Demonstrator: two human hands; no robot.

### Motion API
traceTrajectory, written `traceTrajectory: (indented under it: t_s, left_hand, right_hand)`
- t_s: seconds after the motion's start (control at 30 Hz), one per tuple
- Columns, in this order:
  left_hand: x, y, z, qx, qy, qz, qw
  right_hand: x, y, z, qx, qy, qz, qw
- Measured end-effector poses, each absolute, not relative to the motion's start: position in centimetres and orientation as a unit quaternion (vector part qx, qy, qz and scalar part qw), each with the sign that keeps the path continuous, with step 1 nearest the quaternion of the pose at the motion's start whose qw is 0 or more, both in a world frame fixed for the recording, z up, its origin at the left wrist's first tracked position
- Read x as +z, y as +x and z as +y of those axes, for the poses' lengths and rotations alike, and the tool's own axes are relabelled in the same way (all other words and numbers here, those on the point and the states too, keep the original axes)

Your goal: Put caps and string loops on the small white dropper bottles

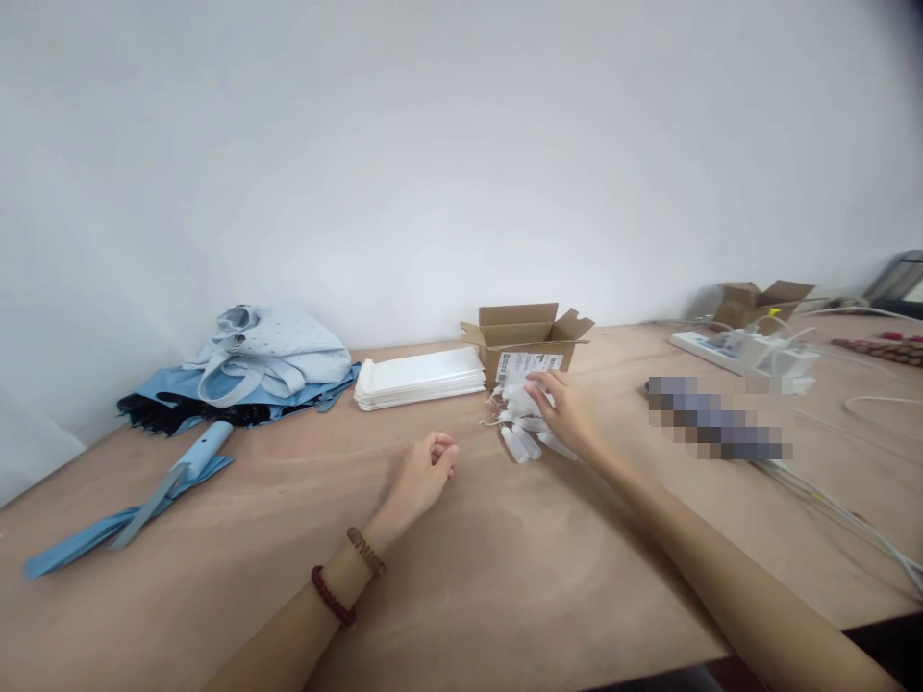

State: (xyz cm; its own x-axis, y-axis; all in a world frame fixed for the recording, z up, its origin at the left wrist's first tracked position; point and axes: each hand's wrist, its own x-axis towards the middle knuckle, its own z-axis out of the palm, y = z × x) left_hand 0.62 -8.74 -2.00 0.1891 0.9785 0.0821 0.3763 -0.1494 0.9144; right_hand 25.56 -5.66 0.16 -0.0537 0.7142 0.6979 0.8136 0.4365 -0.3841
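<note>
My right hand (pixel 569 411) reaches forward over a small heap of clear plastic pieces with white parts (pixel 520 423) lying in front of an open cardboard box (pixel 526 344). Its fingers curl onto the top of the heap and touch it. My left hand (pixel 422 473) rests on the wooden table (pixel 461 577) to the left of the heap, fingers loosely curled in, nothing visible in them. Two bead bracelets (pixel 346 575) sit on that wrist. A stack of flat white packets (pixel 419 377) lies just left of the box.
A light blue umbrella with a pale bag on it (pixel 249 370) lies at the back left, its sleeve and handle (pixel 155 495) stretching toward the table's near left. At the right are a white power strip with cables (pixel 750 353), another open carton (pixel 760 300) and a blurred-out patch.
</note>
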Motion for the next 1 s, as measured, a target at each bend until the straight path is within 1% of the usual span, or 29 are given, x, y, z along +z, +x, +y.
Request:
traceTrajectory:
  t_s: [0.1,0.23,0.43,0.6,0.7,0.87,0.93,1.0]
  left_hand:
    - [-2.1,0.6,-8.6,0.376,0.659,0.511,0.404]
    - [-2.0,0.7,-8.7,0.374,0.658,0.511,0.407]
    - [-1.8,0.7,-8.9,0.355,0.689,0.505,0.38]
    - [-1.9,0.6,-9.0,0.341,0.701,0.507,0.368]
    - [-2.2,0.6,-9.0,0.34,0.71,0.503,0.355]
    - [-2.4,0.5,-8.8,0.34,0.713,0.5,0.354]
    - [-2.3,0.5,-8.8,0.344,0.705,0.5,0.367]
    - [-2.0,0.6,-8.9,0.355,0.687,0.5,0.389]
  right_hand:
    - [-0.5,27.4,-4.3,-0.096,-0.524,-0.724,0.438]
    - [-0.9,27.5,-4.1,-0.114,-0.505,-0.741,0.428]
    - [0.2,25.4,-6.0,-0.104,-0.495,-0.793,0.338]
    - [0.3,24.7,-6.6,-0.117,-0.547,-0.786,0.263]
    - [-0.1,24.9,-6.4,-0.119,-0.578,-0.77,0.242]
    - [-0.4,25.5,-5.8,-0.084,-0.577,-0.769,0.262]
    - [-0.3,25.5,-5.8,-0.06,-0.566,-0.767,0.297]
    - [-0.1,25.1,-6.0,-0.003,-0.548,-0.756,0.356]
